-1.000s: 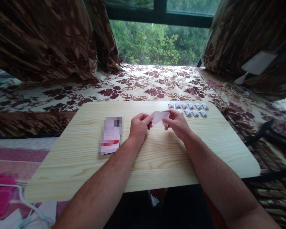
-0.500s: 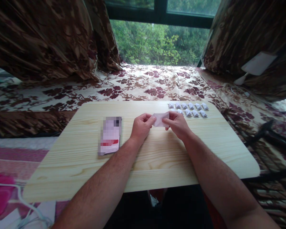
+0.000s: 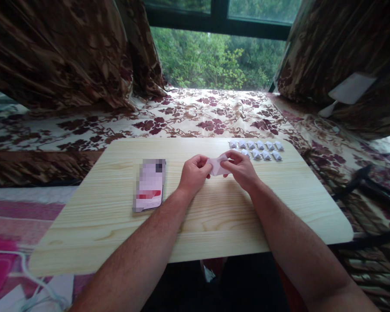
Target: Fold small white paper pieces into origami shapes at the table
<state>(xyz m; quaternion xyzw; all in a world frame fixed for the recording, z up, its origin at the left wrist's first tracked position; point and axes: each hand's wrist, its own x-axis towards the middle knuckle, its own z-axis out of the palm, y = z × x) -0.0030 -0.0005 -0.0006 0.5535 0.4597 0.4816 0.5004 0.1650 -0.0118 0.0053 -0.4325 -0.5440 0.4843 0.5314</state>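
Note:
A small folded white paper (image 3: 217, 166) is held between my two hands above the wooden table. My left hand (image 3: 196, 172) pinches its left end, thumb on top and fingers curled beneath. At the opposite end, my right hand (image 3: 238, 167) grips it with the thumb pressed on the near face. Just beyond the right hand, two rows of small folded white paper pieces (image 3: 260, 145) lie near the table's far edge. My right hand hides part of the nearer row.
A phone (image 3: 150, 184), partly blurred out, lies on the light wooden table (image 3: 117, 234) left of my hands. A white lamp (image 3: 351, 89) stands at the far right by the curtain. White cables (image 3: 27, 264) and papers lie at lower left.
The paper has changed from a flatter strip to a more creased, tilted shape between my fingers. Both hands stay in nearly the same place, still gripping it.

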